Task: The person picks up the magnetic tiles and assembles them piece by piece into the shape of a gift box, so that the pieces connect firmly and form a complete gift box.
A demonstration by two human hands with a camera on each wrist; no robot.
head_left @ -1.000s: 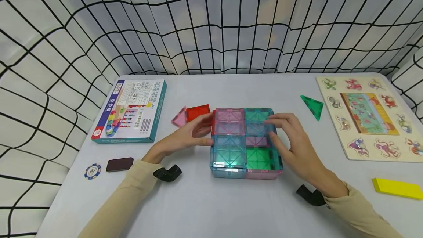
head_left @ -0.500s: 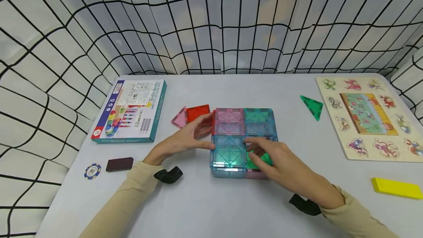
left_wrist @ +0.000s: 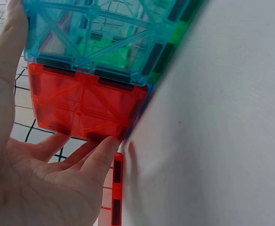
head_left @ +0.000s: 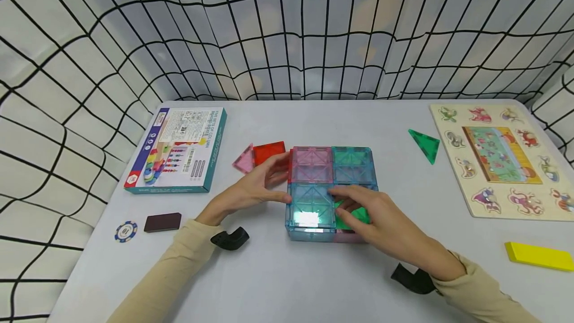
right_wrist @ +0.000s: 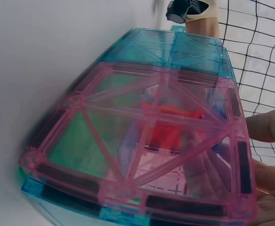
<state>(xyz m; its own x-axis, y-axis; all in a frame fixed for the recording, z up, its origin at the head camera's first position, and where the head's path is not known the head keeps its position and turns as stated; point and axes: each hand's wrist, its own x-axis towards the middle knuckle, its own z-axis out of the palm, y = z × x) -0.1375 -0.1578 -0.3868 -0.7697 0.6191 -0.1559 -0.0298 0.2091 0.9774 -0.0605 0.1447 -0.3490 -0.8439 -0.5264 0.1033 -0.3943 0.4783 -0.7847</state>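
A box of see-through magnetic tiles (head_left: 311,163) stands at mid-table, with pink, teal and blue tiles on top and a gap at the front right. Through that gap a green tile (head_left: 350,218) shows in its floor. My left hand (head_left: 257,183) rests at the box's left side; in the left wrist view its fingertips touch the lower edge of a red side tile (left_wrist: 88,101). Over the gap reaches my right hand (head_left: 390,218), fingertips right at the edge of the blue top tile (head_left: 309,206). Through the pink side tile (right_wrist: 123,141), in the right wrist view, fingers show dimly.
Behind the left hand lie a red tile (head_left: 269,152) and a pink triangle (head_left: 244,159). A green triangle (head_left: 425,144) and an animal puzzle board (head_left: 457,198) are at right, with a yellow block (head_left: 538,255). A boxed game (head_left: 179,148), a dark block (head_left: 162,222) and a poker chip (head_left: 126,232) are left.
My right hand has moved from the box's right rim leftward and nearer, over the front right gap, then stayed there. The left hand has kept its place at the box's side.
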